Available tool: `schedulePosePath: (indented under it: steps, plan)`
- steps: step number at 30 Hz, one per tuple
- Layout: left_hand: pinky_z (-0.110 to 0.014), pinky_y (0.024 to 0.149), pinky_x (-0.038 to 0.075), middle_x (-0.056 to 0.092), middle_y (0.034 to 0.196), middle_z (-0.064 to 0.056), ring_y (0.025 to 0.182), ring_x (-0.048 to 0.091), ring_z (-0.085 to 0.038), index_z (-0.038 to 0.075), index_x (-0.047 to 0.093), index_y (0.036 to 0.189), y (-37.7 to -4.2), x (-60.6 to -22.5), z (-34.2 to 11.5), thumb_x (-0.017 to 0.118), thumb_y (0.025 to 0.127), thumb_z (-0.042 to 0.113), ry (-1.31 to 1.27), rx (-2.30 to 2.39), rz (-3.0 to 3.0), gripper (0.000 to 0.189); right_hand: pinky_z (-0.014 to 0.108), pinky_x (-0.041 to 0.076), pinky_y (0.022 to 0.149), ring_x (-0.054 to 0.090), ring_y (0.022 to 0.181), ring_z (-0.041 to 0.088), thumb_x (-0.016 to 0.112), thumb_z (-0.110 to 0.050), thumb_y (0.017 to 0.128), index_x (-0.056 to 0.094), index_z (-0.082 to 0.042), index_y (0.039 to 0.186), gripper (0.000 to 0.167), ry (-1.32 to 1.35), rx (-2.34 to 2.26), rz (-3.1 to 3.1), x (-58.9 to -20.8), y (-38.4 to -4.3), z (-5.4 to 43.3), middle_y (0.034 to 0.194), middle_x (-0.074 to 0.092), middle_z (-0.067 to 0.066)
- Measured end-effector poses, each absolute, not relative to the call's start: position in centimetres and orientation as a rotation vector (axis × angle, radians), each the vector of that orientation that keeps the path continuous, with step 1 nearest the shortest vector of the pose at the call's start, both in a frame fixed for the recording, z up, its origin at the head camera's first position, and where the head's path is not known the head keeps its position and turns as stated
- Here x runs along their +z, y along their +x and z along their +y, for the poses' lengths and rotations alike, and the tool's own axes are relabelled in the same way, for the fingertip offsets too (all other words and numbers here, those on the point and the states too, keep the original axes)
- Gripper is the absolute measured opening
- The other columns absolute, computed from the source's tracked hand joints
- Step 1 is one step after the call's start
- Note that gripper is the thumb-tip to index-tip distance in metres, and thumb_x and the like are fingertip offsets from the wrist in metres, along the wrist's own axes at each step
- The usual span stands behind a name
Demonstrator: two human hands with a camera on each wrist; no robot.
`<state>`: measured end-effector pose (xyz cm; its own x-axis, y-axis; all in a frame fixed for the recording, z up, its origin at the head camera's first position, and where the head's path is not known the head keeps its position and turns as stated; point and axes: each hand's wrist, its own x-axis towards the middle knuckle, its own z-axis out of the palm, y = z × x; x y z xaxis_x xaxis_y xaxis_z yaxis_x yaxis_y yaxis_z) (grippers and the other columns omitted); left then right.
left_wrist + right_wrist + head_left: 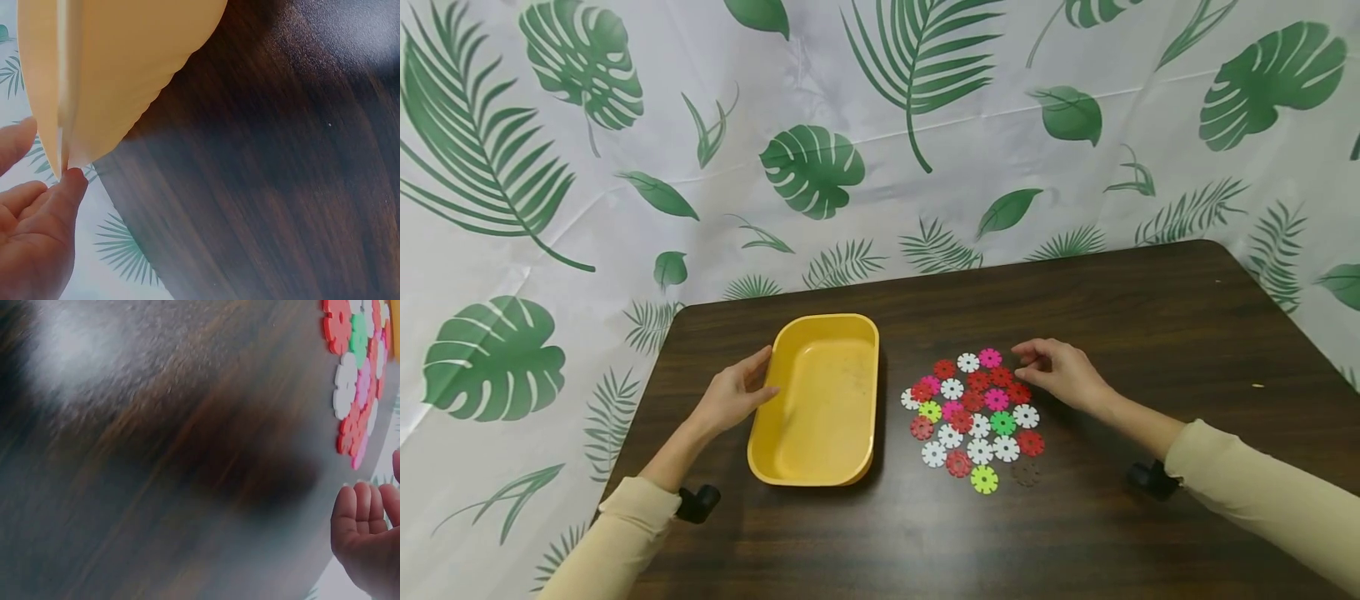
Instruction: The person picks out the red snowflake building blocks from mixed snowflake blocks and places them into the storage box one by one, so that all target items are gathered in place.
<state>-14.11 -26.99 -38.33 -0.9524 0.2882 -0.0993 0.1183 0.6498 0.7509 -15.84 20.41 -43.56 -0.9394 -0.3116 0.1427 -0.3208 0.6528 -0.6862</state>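
Observation:
A yellow plastic tray (823, 408) stands on the left half of the table with nothing in it. My left hand (733, 392) holds its left rim, thumb over the inner side and fingers along the outer wall; the left wrist view shows the tray's edge (65, 94) between thumb and fingertips. To the tray's right lies a loose cluster of notched plastic discs, among them a white disc (981, 451), a green disc (1003, 422) and a red disc (1030, 442). My right hand (1060, 372), fingers loosely bent and holding nothing visible, hovers at the cluster's upper right edge.
The dark wooden table (1120, 333) runs back to a white cloth (925, 217) with green leaf prints. One dark brown disc (1026, 472) at the cluster's lower right nearly blends with the wood. Each wrist carries a small black camera.

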Motion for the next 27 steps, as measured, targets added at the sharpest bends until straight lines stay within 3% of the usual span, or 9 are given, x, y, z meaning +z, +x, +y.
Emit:
schedulePosePath:
  steps: [12, 27]
  plan:
    - [-0.042, 0.094, 0.048, 0.039, 0.142, -0.027, 0.126, 0.046, -0.039, -0.009, 0.031, 0.142, -14.2, -38.8, -26.9, 0.055, 0.09, -0.006, 0.192, 1.208, 2.67, 0.058, 0.031, 0.05, 0.068, 0.057, 0.079, 0.023, 0.072, -0.007, 0.081, 0.066, 0.005, 0.105, 0.027, 0.501, 1.141, -2.938, -44.6, -16.4, 18.7, 0.09, 0.061, 0.015]
    - [-0.035, 0.085, 0.055, 0.046, 0.135, -0.029, 0.118, 0.053, -0.039, -0.008, 0.038, 0.139, -14.0, -39.0, -26.8, 0.056, 0.09, -0.005, 0.179, 1.225, 2.7, 0.053, 0.033, 0.047, 0.064, 0.054, 0.08, 0.024, 0.075, -0.008, 0.078, 0.064, 0.002, 0.094, 0.022, 0.479, 1.061, -2.988, -44.6, -17.0, 17.9, 0.085, 0.059, 0.013]
